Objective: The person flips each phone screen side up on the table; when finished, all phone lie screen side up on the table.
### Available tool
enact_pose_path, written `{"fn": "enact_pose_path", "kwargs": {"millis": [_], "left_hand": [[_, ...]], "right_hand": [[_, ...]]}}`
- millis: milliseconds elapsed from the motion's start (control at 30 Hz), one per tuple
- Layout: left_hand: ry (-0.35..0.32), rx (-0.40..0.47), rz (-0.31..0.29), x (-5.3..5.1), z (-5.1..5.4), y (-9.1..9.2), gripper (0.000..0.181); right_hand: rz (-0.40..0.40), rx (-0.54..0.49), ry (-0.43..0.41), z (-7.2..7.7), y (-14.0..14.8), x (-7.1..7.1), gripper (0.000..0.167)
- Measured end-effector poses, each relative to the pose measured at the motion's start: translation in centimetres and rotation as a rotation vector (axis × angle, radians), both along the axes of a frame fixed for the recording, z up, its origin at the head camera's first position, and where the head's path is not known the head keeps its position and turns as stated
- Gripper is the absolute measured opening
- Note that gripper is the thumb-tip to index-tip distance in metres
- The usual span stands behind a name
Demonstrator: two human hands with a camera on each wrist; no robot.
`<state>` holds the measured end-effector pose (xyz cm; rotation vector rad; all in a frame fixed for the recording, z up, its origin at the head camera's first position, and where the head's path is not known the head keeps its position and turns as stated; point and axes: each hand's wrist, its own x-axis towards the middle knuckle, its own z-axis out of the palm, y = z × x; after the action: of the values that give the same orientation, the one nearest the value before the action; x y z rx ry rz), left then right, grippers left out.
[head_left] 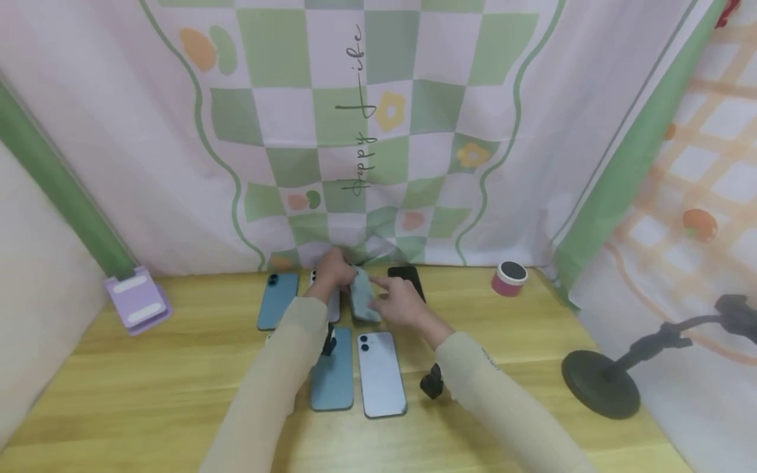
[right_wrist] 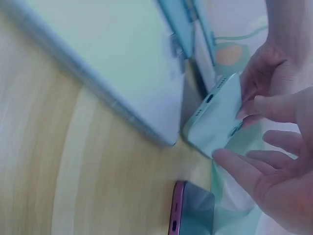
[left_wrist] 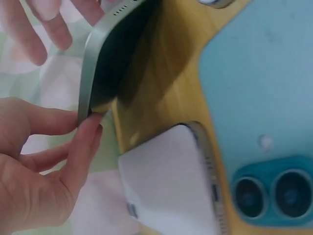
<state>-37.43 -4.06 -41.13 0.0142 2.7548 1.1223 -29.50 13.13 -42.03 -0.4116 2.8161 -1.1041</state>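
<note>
A pale green phone point(head_left: 363, 295) stands tilted on one edge at the back of the table, its back towards me. My left hand point(head_left: 334, 268) pinches an upper corner of it between thumb and fingers; in the left wrist view its dark screen point(left_wrist: 122, 54) faces the tabletop. On the phone's other side, my right hand point(head_left: 403, 303) has its fingers extended. In the right wrist view one right fingertip point(right_wrist: 218, 154) is at the phone's edge. A white phone point(left_wrist: 166, 176) lies close to the left hand, and a dark phone point(head_left: 408, 279) lies beyond the right fingers.
A blue phone point(head_left: 278, 302) lies at the back left. Nearer me are another blue phone point(head_left: 333, 378) and a pale lilac phone point(head_left: 382, 378). A pink jar point(head_left: 508, 279), a black stand point(head_left: 600, 384) and a purple holder point(head_left: 138, 301) stand around. Behind hangs a checked curtain point(head_left: 340, 118).
</note>
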Motion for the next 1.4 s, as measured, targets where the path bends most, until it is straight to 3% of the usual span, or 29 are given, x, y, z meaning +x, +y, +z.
{"fn": "enact_pose_path", "kwargs": {"millis": [133, 267, 367, 500, 667, 900, 1100, 1300, 1400], "left_hand": [[0.013, -0.063, 0.022, 0.0, 1.0, 0.9, 0.049], [0.060, -0.188, 0.032, 0.1, 2.1, 2.1, 0.063], [0.087, -0.263, 0.024, 0.1, 2.3, 2.9, 0.076], [0.101, -0.287, -0.005, 0.1, 2.2, 3.5, 0.085], [0.103, -0.180, -0.047, 0.2, 1.8, 3.7, 0.080], [0.098, -0.147, -0.073, 0.3, 0.8, 3.8, 0.046], [0.071, -0.101, -0.076, 0.3, 0.2, 3.4, 0.046], [0.006, 0.013, -0.111, 0.4, -0.1, 2.4, 0.047], [0.008, -0.050, -0.139, 0.5, -0.1, 1.5, 0.048]], "right_hand": [[-0.003, -0.087, -0.087, 0.2, 0.4, -0.2, 0.054], [0.004, -0.264, -0.267, 0.5, 0.6, -0.1, 0.054], [0.013, -0.455, -0.401, 0.6, 0.7, 0.1, 0.057], [0.006, -0.595, -0.476, 0.3, 0.7, 0.0, 0.057], [-0.041, -0.653, -0.479, -0.3, 0.7, -0.3, 0.055], [-0.170, -0.616, -0.425, -0.7, 0.6, -0.1, 0.052], [-0.321, -0.535, -0.331, -1.0, -0.8, 0.1, 0.046], [-0.391, -0.475, -0.308, -1.7, -1.2, 0.1, 0.046], [-0.414, -0.467, -0.317, -2.0, -1.1, 0.0, 0.048]]}}
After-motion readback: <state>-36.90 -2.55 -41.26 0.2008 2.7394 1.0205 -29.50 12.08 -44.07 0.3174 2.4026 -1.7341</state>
